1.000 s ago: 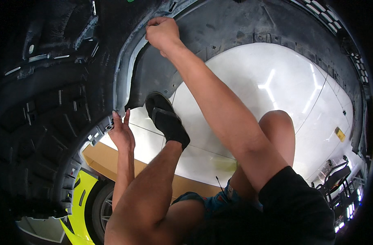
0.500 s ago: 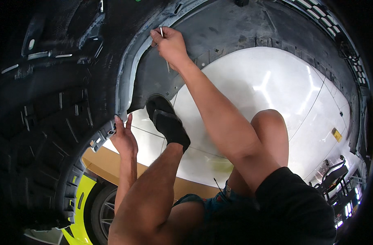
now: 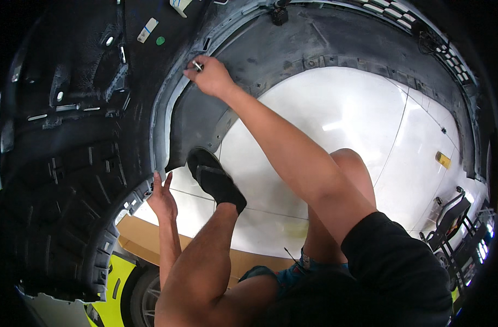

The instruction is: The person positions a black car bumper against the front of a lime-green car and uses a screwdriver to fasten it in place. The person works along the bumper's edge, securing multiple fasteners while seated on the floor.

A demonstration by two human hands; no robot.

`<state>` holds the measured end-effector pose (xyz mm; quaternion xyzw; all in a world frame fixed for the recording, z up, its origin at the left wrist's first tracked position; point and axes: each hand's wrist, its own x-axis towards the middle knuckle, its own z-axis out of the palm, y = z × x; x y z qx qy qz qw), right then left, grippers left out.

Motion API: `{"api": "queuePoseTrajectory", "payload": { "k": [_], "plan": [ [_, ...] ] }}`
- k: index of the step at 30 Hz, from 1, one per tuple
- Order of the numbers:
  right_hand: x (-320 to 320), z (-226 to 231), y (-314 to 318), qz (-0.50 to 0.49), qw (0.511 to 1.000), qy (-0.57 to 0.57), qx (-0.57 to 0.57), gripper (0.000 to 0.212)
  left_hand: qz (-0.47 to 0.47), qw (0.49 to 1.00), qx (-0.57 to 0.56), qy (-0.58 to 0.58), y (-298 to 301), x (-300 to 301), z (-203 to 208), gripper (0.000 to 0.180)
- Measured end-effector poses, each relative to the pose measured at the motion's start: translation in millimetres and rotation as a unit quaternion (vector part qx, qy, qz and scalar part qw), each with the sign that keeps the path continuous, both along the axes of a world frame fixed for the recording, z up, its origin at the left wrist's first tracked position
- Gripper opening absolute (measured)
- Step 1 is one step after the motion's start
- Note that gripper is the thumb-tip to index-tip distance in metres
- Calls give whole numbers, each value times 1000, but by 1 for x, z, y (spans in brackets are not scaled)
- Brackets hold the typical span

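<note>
A large black plastic bumper cover [image 3: 134,98], its ribbed inner side showing, curves around the left and top of the view. My right hand [image 3: 211,76] is closed at its grey inner edge, pinching a slim silver rod-shaped tool [image 3: 197,66]. That tool appears nearly end-on, so its full length is hidden. Lower down, my left hand [image 3: 163,200] grips the slotted end of the bumper cover, with fingertips at the edge and some fingers out of sight.
My foot in a black sandal [image 3: 213,177] rests on the glossy white floor [image 3: 276,141]. Brown cardboard [image 3: 137,234] lies near the left forearm, beside a yellow-green car part [image 3: 118,278] and a wheel [image 3: 145,297]. A yellow object [image 3: 442,159] and a black wheeled frame [image 3: 447,218] are at right.
The view has shifted, showing more of the bumper cover at left. The silver tool has turned from lengthwise to nearly end-on in my right hand. My left hand keeps its place at the slotted end.
</note>
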<state>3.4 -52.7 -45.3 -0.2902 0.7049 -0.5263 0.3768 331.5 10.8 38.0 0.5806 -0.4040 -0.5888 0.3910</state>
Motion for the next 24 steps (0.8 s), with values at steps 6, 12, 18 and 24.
{"api": "queuePoseTrajectory", "payload": {
  "k": [6,12,18,24],
  "plan": [
    [-1,10,31,41,996,34,77,43,19,997,-51,56,-2,-4,-4,47],
    [-38,8,70,110,962,148,200,47,42,997,-48,-43,18,-3,2,48],
    [-79,36,103,139,932,244,231,57,34,993,-96,-61,17,-11,8,48],
    [-129,68,144,141,824,379,397,81,40,996,-78,-17,8,-11,10,47]
  ]
}}
